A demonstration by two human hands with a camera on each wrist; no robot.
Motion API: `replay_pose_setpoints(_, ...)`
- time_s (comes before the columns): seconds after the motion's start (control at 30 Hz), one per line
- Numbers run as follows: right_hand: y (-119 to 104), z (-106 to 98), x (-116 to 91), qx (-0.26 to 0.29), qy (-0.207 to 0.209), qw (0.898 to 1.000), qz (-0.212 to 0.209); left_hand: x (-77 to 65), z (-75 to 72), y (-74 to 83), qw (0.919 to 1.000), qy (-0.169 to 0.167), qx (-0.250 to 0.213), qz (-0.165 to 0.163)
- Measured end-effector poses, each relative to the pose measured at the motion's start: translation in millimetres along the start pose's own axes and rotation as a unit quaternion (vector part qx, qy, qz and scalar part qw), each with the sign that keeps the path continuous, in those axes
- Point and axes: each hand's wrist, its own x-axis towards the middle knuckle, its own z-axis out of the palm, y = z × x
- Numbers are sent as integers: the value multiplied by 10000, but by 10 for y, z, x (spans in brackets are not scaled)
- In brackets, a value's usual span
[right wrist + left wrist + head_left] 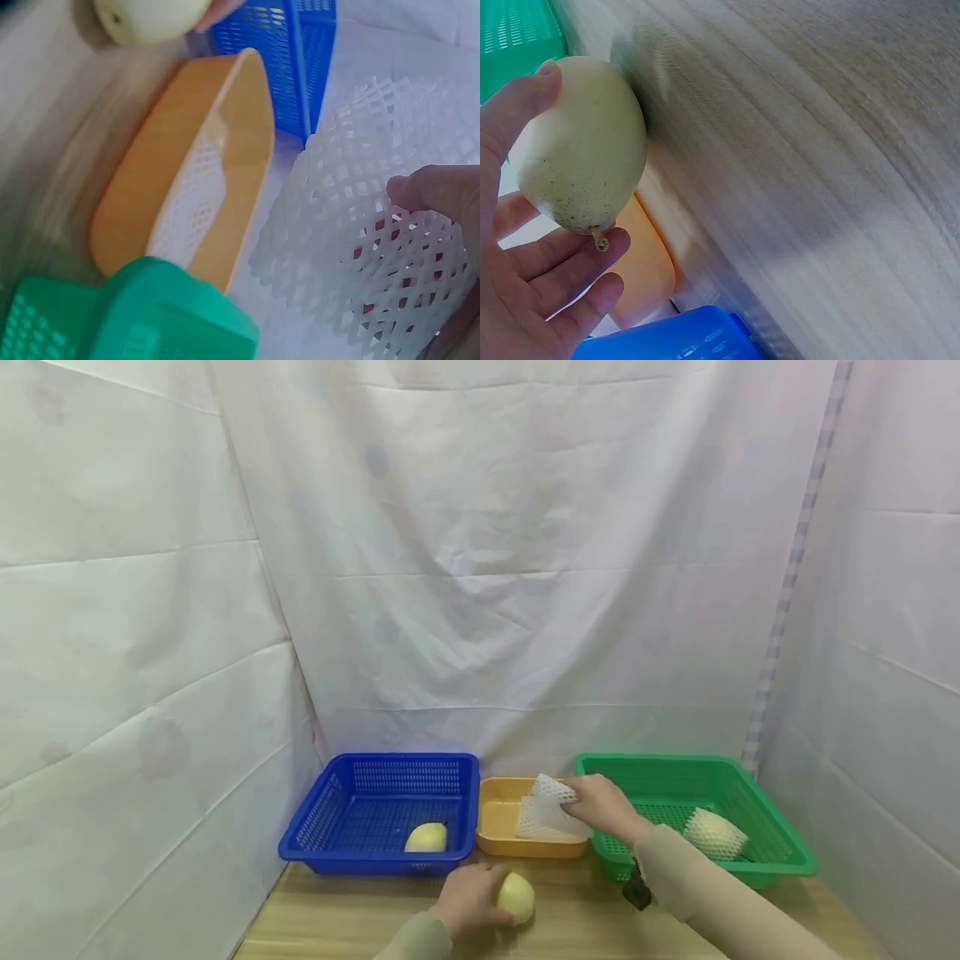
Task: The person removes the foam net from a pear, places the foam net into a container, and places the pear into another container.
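Note:
My left hand (472,897) holds a pale yellow pear (516,898) low over the table's front part. In the left wrist view the thumb lies on the pear's side, the fingers are curled behind it, and its short stem (600,238) points toward the fingertips. My right hand (606,808) pinches a white foam net sleeve (360,202) between thumb and fingers, above the orange tray (498,846). No fruit shows inside this sleeve. Another white foam net (196,196) lies in the tray.
A blue basket (378,862) on the left contains a bare pear (427,838). On the right, a green basket (780,862) contains a pear in a foam net (715,835). The orange tray stands between them on the wooden table (337,910). White cloth (480,610) hangs behind.

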Motion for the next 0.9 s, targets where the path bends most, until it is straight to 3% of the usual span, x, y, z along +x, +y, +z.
replay_pose_setpoints(0.23, 6, 100, 164, 54, -93, 9999, 13, 6, 55, -4, 10000, -42, -10, -81)
replay_pose_setpoints(0.5, 50, 387, 348, -205, -123, 9995, 187, -4, 44, -18, 9999, 99, -1, -99)
replay_pose_setpoints(0.9, 135, 731, 383, -299, -254, 9990, 192, -20, 11, 19, 9999, 47, -11, -152)
